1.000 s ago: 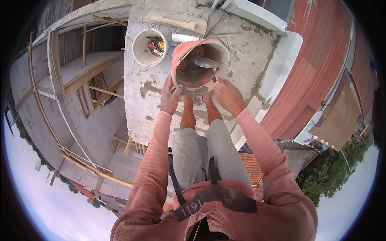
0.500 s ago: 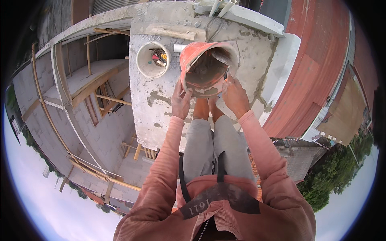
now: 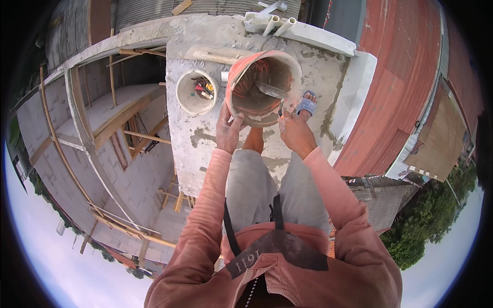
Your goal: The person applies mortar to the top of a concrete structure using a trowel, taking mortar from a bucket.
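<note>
An orange-red bucket [image 3: 236, 77] is tilted so that its mouth faces me, with grey mortar smears inside. The fingers of my left hand [image 3: 228, 129] grip its near left rim. In my right hand [image 3: 298, 132] is the handle of a trowel [image 3: 271, 91], whose grey blade reaches inside the bucket. How much mortar lies in the bottom is hard to make out. Just left of the bucket stands a white bucket [image 3: 181, 93] with several small coloured items in it.
I stand on a rough concrete slab [image 3: 205, 164]; my sandalled right foot [image 3: 306, 105] shows beside the bucket. Past the slab's left edge lies a drop to a block-walled structure [image 3: 118, 179] with timber props. Two white pipes [image 3: 280, 25] lie at the back, and red metal roofing [image 3: 395, 92] spans the right.
My right foot has come out to the right of the bucket. The trowel blade has turned flatter and moved left inside it. My right hand is slightly lower and further left.
</note>
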The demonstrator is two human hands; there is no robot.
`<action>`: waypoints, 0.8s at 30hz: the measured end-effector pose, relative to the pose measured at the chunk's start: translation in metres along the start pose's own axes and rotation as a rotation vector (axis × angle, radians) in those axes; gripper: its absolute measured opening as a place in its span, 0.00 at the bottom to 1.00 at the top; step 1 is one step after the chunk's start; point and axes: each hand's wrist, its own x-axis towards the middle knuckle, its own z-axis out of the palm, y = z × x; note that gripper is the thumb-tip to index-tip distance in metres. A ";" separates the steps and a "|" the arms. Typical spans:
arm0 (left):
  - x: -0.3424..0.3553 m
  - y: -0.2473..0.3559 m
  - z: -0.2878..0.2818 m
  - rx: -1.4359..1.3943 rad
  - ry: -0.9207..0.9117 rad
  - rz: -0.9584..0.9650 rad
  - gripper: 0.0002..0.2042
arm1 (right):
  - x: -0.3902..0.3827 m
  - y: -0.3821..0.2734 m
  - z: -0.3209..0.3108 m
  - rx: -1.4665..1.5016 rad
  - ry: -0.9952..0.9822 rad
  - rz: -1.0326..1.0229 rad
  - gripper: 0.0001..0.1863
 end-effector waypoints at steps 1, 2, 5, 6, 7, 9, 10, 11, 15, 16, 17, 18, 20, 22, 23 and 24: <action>0.001 0.003 0.004 0.017 0.021 -0.018 0.34 | -0.004 0.003 -0.005 -0.018 -0.131 0.012 0.27; -0.001 0.004 0.009 0.018 0.025 -0.017 0.34 | -0.008 0.008 -0.008 -0.018 -0.133 0.008 0.27; 0.000 0.004 0.033 0.002 0.038 -0.065 0.32 | -0.004 0.029 -0.021 0.086 -0.053 -0.019 0.27; 0.001 -0.003 0.042 -0.017 0.034 -0.061 0.31 | 0.000 0.038 -0.021 0.057 0.060 -0.017 0.25; 0.005 -0.007 0.054 -0.039 0.027 -0.051 0.31 | 0.006 0.046 -0.024 0.025 0.179 -0.016 0.24; 0.005 -0.012 0.075 0.005 0.027 -0.026 0.30 | 0.016 0.061 -0.030 -0.018 0.058 0.031 0.22; 0.005 -0.014 0.085 0.051 0.035 0.004 0.30 | 0.022 0.068 -0.038 -0.058 -0.065 0.069 0.20; 0.006 -0.015 0.096 0.049 0.034 0.010 0.30 | 0.028 0.077 -0.049 -0.060 -0.059 0.067 0.20; 0.000 -0.025 0.130 0.114 0.132 0.001 0.30 | 0.031 0.104 -0.080 0.145 -0.084 -0.006 0.19; 0.001 -0.022 0.142 0.135 0.133 -0.022 0.30 | 0.033 0.114 -0.082 0.195 -0.018 -0.020 0.19; 0.003 -0.020 0.156 0.156 0.134 -0.045 0.30 | 0.036 0.126 -0.086 0.245 0.048 -0.035 0.19; 0.004 -0.019 0.167 0.171 0.172 -0.066 0.30 | 0.039 0.136 -0.093 0.234 0.006 -0.025 0.20; 0.009 -0.032 0.178 0.157 0.195 -0.070 0.30 | 0.041 0.149 -0.109 0.214 -0.107 0.006 0.21; 0.019 -0.031 0.200 0.133 0.201 -0.083 0.31 | 0.038 0.165 -0.117 0.202 -0.169 0.045 0.21; 0.022 -0.025 0.214 0.034 0.216 -0.135 0.31 | 0.037 0.174 -0.115 0.233 -0.145 0.049 0.22; 0.023 -0.018 0.221 -0.060 0.242 -0.187 0.32 | 0.037 0.174 -0.119 0.251 -0.137 0.045 0.22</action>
